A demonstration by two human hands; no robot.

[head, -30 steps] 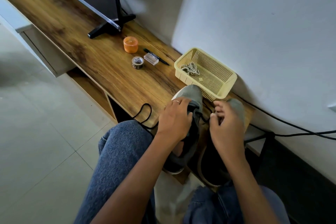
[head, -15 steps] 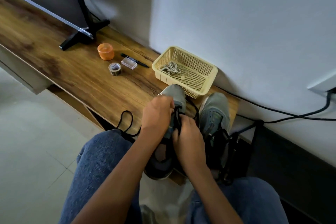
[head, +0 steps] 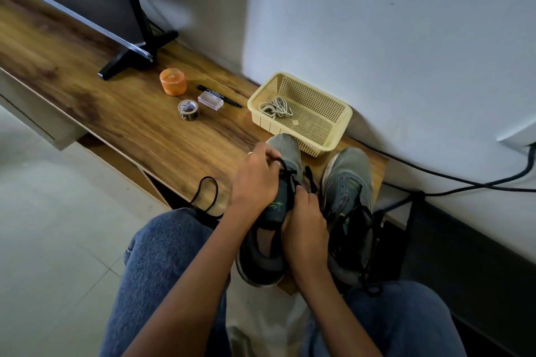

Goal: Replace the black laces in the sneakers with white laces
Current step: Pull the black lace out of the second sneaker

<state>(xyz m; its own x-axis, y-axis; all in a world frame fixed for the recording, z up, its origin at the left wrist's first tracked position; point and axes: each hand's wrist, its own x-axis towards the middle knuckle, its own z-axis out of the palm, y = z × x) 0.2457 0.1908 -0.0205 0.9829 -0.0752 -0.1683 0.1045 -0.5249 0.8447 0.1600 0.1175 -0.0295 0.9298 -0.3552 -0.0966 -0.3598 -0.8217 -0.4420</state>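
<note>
Against a pale wall, a wood-grain desk (head: pixel 121 122) carries the things; toward its right end two grey sneakers stand side by side, toes to the wall. A loop of black lace (head: pixel 206 195) hangs over the desk's near edge, to the left of the hands. The left hand (head: pixel 255 180) is curled over the left sneaker (head: pixel 285 151), steadying its forefoot. The right hand (head: pixel 304 226) is set just behind it at the tongue, its grip closed on the black lace at the eyelets, as far as can be judged. The sneaker's long axis runs from the person toward the wall, so the lace is likely to be drawn back toward the body. The right sneaker (head: pixel 348 180) stands untouched, laced black. Beyond the toes, the white laces (head: pixel 274 109) lie in a yellow basket (head: pixel 339 124) at the desk's far edge.
</note>
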